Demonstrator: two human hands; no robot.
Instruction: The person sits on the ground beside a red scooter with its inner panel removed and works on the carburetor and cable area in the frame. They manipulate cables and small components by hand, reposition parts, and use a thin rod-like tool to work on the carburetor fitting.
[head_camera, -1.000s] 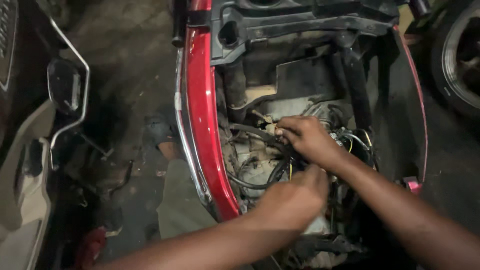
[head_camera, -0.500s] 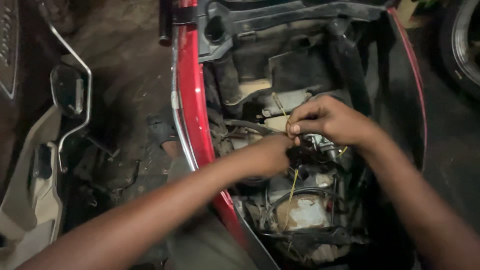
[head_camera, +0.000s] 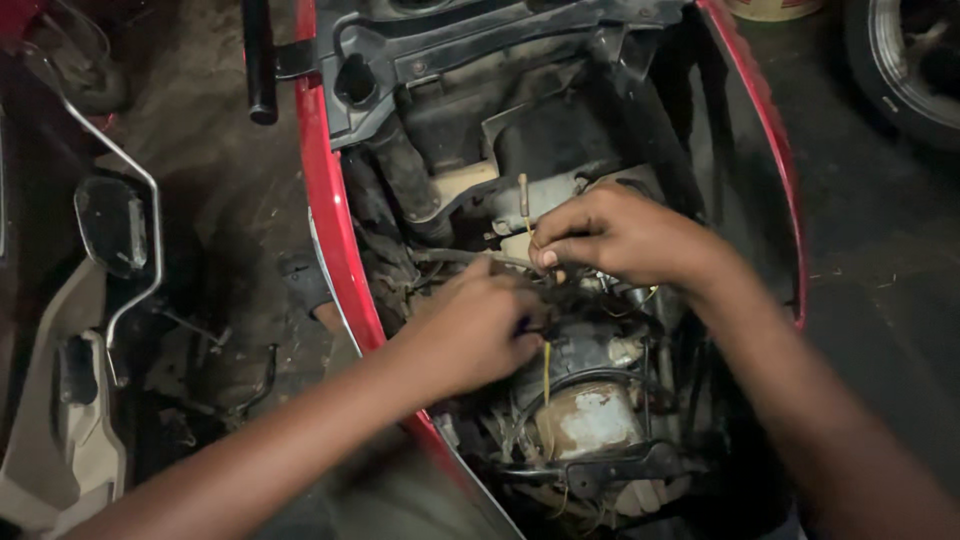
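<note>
Thin yellow wire (head_camera: 546, 362), dark tangled bundle (head_camera: 590, 300)

The site was a vehicle repair workshop: an opened red scooter body (head_camera: 335, 240) exposed wiring, a tyre (head_camera: 900, 60) stood far right, floor (head_camera: 215, 200) was grimy.

Two hands work inside one opened red scooter body (head_camera: 335, 250): one left hand (head_camera: 480, 330) at the centre, one right hand (head_camera: 615, 235) above. One mirror (head_camera: 110, 225) at left, one wheel (head_camera: 905, 60) at upper right.
</note>
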